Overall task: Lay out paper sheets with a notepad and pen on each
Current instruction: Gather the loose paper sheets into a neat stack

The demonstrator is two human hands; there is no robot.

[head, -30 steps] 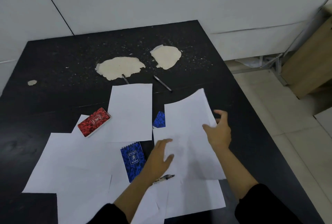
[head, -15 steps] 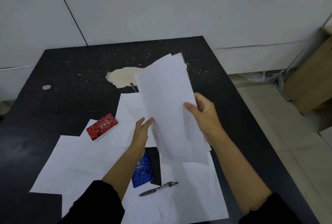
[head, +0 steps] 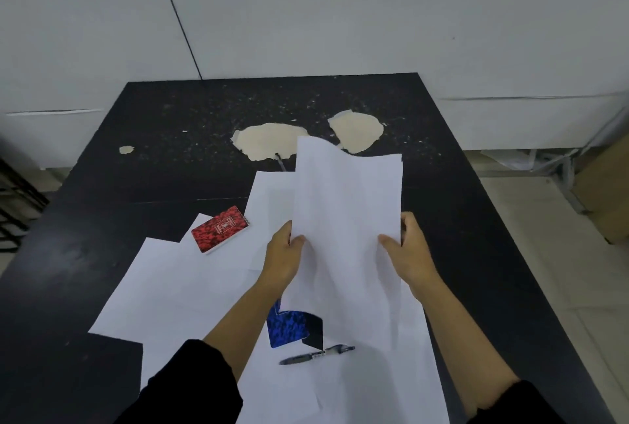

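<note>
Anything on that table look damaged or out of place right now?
Yes. The black table has peeled patches showing pale board near its far edge, with flecks scattered around. The loose sheets overlap crookedly, and the blue notepad lies partly under the sheets held in both hands.

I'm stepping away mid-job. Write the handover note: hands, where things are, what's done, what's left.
Left hand and right hand: both grip the raised sheets by their side edges.
Red notepad lies on loose sheets, left. Blue notepad and pen lie near, partly on paper. Another pen tip shows past the sheets.
Done: nothing neatly set.
Left: spread sheets apart, put one notepad and pen on each.
</note>
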